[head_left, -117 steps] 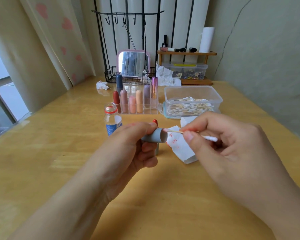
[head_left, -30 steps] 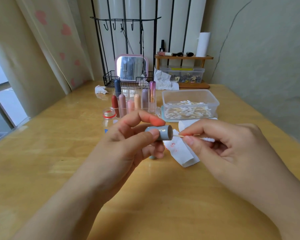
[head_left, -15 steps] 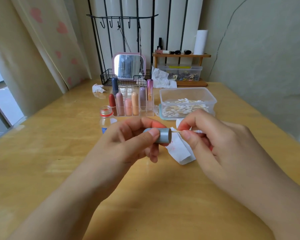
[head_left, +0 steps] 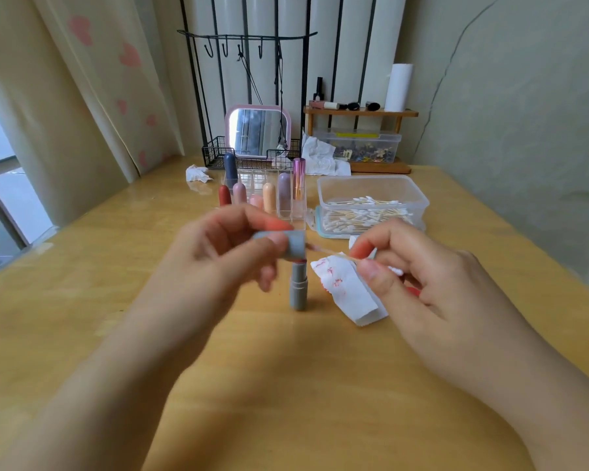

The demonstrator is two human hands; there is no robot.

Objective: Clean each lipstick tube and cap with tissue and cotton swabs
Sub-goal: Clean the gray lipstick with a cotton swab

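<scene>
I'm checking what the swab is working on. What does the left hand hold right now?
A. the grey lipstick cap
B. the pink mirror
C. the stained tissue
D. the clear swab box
A: the left hand grips the grey cap, its open end facing the cotton swab.

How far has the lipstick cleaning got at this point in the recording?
Done: hard to tell; the tissue beside the tube already carries red smears, so some wiping has happened. In hand: the left hand holds the grey cap while the right hand pinches a cotton swab at the cap's opening. Left: the uncapped grey tube stands on the table, and several lipsticks wait in the clear organiser; whether they are clean cannot be told.
</scene>
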